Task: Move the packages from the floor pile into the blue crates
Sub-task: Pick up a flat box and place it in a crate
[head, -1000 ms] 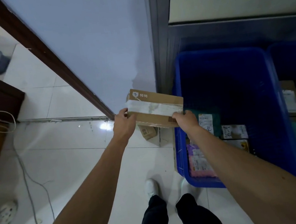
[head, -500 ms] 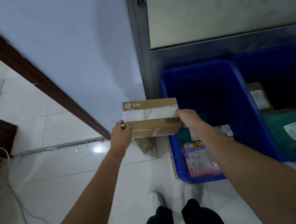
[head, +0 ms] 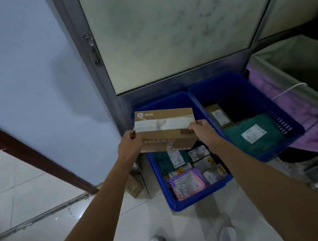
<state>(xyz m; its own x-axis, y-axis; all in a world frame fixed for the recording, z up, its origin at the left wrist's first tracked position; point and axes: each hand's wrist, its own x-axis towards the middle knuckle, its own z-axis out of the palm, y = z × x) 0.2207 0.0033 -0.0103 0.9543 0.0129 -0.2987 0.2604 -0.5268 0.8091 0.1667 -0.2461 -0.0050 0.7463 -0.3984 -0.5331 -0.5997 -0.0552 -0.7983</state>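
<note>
Two hands hold one cardboard box (head: pixel 166 130) by its short ends: the left hand (head: pixel 130 145) is closed on the left end, the right hand (head: pixel 202 131) on the right end. The box is in the air above the far part of the left blue crate (head: pixel 188 201), which has small packages inside. The right blue crate (head: pixel 291 127) stands just beside it.

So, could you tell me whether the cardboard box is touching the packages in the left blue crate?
Apart: the head view shows both hands holding the cardboard box in the air above the left blue crate.
</note>
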